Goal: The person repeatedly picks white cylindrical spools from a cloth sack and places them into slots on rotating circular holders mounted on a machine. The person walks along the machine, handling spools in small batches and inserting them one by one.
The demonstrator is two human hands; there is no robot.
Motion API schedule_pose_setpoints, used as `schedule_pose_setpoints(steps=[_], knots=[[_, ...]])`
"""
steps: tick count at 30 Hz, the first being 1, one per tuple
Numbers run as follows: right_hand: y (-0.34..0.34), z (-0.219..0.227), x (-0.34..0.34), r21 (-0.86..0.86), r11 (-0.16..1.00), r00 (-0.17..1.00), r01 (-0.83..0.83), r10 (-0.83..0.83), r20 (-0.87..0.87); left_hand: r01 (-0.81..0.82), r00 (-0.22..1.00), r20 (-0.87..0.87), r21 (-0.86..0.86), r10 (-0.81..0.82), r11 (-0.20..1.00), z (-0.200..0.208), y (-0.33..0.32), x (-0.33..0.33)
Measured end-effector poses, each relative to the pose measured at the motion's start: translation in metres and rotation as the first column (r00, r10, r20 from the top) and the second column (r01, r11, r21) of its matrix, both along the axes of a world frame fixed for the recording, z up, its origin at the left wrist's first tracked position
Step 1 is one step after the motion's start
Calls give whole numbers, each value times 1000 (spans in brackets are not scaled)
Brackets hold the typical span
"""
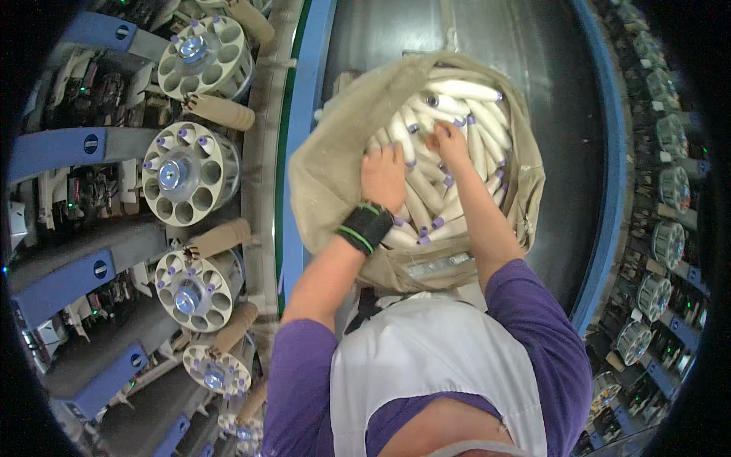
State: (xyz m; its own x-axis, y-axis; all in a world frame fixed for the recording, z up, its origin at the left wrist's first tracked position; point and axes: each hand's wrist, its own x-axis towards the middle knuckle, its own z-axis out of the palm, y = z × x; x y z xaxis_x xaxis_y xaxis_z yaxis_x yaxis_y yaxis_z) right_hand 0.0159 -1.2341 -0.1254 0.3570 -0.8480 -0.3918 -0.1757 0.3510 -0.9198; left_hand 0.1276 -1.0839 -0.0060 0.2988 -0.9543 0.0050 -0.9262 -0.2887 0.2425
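Nearest: apron (434,343), with the bag (324,183) just beyond it, filled with white bobbins (430,190). Left hand (384,179), with a wristband (365,227) worn on that wrist, is laid over the pile toward the bag's left edge; fingers are bent over bobbins, but whether anything is pinched can't be told. Right hand (452,145) is dipped into the pile right of centre, a bit farther in; fingers are curled down and the fingertips partly hidden, so grip unclear too. Key relation, as judged: one bobbin (400,135) is set between the hands, just beyond and right of the left fingers, left hand nearer; long axis is roughly near-to-far. Its purple end is pointed at the bag's near edge, canted slightly right. By the far edge, another bobbin (461,89) is laid crosswise, purple end aimed at the right edge. Outside the bag: left rail (312,68), then round magazines (193,160); right rail (609,152) is seen opposite, more magazines past it.
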Motion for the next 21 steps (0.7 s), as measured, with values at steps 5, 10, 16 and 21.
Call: schedule_pose_setpoints(steps=[5, 10, 16, 21], knots=[[9, 51, -20, -227, 974, 979, 9, -55, -196, -63, 998, -1, 305, 66, 950, 5, -4, 48], [-46, 132, -95, -626, 779, 999, -46, 40, -23, 254, 958, -232, 406, -169, 878, 34, 3, 27], [-33, 62, -84, -217, 373, 404, -902, 555, -727, 147, 926, 174, 649, -334, 747, -7, -25, -19], [-26, 29, -102, -531, 602, 796, -597, 357, -489, 187, 979, -164, 474, -122, 860, 39, -46, -8]])
